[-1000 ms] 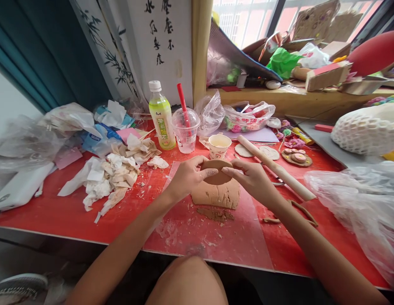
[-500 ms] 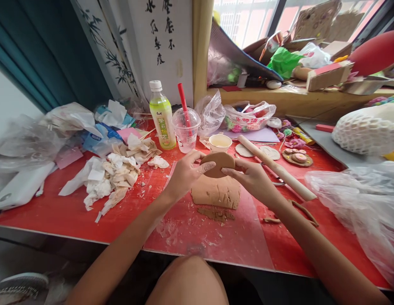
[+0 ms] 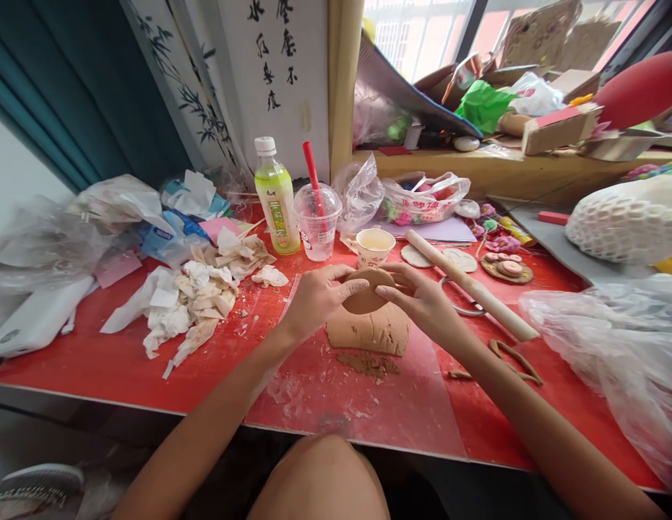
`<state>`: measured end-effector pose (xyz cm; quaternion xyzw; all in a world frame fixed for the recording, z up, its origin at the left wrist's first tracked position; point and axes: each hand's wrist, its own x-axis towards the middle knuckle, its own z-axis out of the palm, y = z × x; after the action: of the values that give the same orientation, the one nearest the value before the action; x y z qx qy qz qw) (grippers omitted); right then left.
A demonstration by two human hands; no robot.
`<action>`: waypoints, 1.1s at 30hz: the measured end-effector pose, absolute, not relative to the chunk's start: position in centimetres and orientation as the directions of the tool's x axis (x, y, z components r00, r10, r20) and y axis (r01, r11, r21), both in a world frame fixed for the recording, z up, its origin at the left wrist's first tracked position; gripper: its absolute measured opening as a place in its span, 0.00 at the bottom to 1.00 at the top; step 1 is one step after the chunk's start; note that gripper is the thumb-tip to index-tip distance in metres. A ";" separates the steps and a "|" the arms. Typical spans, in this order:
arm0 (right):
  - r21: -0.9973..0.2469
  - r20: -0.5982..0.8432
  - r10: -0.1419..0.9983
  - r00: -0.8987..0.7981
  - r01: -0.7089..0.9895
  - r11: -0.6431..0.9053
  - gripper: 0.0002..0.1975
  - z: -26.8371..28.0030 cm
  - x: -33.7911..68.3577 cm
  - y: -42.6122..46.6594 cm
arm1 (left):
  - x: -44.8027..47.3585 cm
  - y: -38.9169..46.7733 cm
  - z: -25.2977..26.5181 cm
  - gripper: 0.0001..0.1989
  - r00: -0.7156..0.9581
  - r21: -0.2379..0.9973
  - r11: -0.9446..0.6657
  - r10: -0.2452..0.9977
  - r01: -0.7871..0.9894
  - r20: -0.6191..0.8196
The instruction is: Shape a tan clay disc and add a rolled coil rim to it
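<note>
Above a red table [image 3: 206, 383], a person pinches a thin brown clay disc [image 3: 369, 295] between both bare hands, its broad face tilted toward the camera and its widest span running from hand to hand. The left hand [image 3: 319, 296] grips the left edge, thumb laid across the face; the right hand [image 3: 423, 292] takes the opposite side, thumb tip near the lower right edge and fingers curling behind. Neither hand is nearer, since both touch the disc. A clay slab [image 3: 365, 334] lies below and slightly closer to the person, its long side stretching left to right; the disc overlaps its far edge in this view and appears raised clear, though the gap is hard to judge. Both forearms reach forward from the table's near edge and angle inward, wrists low, palms turned toward each other. A paper cup [image 3: 376, 249] stands just beyond the disc, while a rolling pin [image 3: 471, 289] slants beside a metal ring [image 3: 473, 312] past the right hand.
</note>
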<state>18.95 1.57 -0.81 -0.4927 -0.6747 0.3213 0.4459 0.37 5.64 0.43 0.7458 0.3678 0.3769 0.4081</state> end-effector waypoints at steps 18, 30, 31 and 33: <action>-0.923 0.165 0.955 -0.247 0.303 0.237 0.19 -0.3 19.6 1.6 | 0.3 5.7 0.5 0.13 0.440 0.906 -0.351 0.870 0.235 0.222; -0.927 0.208 0.973 -0.098 0.299 0.228 0.13 0.4 19.5 1.5 | 0.5 6.1 0.4 0.14 0.458 0.971 -0.219 0.876 0.098 0.151; -0.943 0.171 0.977 -0.130 0.265 0.201 0.15 0.3 19.5 1.5 | 0.5 6.1 0.4 0.13 0.441 0.974 -0.211 0.884 0.078 0.156; -0.954 0.101 0.975 -0.197 0.257 0.151 0.18 0.2 19.4 1.5 | 0.5 6.1 0.5 0.13 0.437 0.977 -0.202 0.886 0.067 0.154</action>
<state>19.44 1.53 0.23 -0.4830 -0.6381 0.4374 0.4102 0.52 6.14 0.51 0.6685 0.3565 0.3929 0.5212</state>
